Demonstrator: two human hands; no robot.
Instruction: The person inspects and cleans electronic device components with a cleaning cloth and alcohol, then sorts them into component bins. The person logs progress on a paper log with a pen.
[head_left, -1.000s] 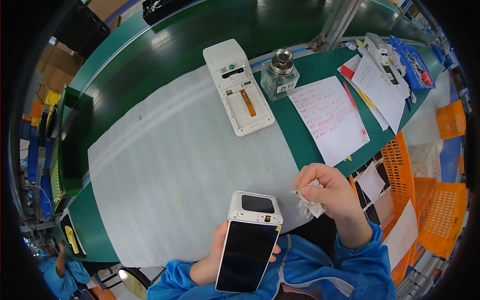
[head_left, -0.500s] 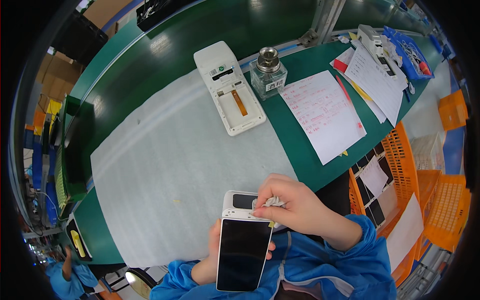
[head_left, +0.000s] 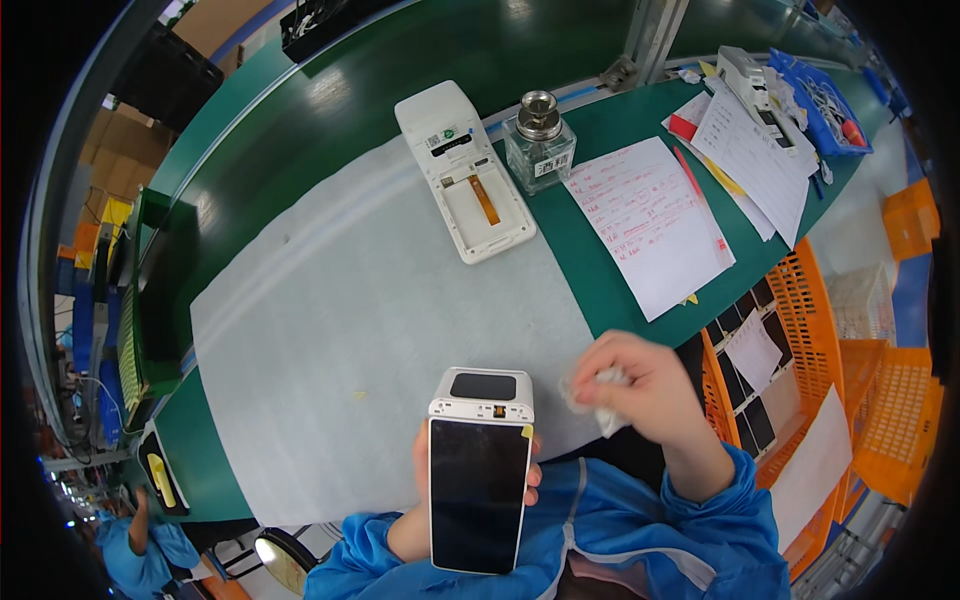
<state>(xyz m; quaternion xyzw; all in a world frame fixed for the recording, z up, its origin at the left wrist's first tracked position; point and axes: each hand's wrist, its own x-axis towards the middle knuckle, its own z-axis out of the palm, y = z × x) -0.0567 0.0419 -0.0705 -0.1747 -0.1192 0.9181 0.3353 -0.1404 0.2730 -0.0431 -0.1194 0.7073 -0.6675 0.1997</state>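
Observation:
A white handheld payment terminal (head_left: 479, 495) with a large black screen is upright before my body, a small yellow tab at its screen's top right corner. My left hand (head_left: 421, 465) is wrapped round it from behind, fingertips showing at the right edge. To the right of its top, my right hand (head_left: 655, 390) pinches a crumpled white cloth (head_left: 607, 402), apart from the terminal. Farther off, a second white terminal (head_left: 465, 180) lies with its open compartment up, an orange flex strip inside. Next to it stands a glass bottle (head_left: 538, 155) with a metal top.
A pale mat (head_left: 330, 350) covers much of the green table. Handwritten sheets (head_left: 655, 225), a red pen (head_left: 692, 172) and a blue tray (head_left: 815, 105) of cables lie to the right. Below them, an orange crate (head_left: 805, 310) holds dark-screened devices. Another person (head_left: 140, 545) is at lower left.
My right hand, still gripping the cloth, has moved off the terminal's top edge to the right. The terminal now stands straighter and slightly farther left, its top uncovered.

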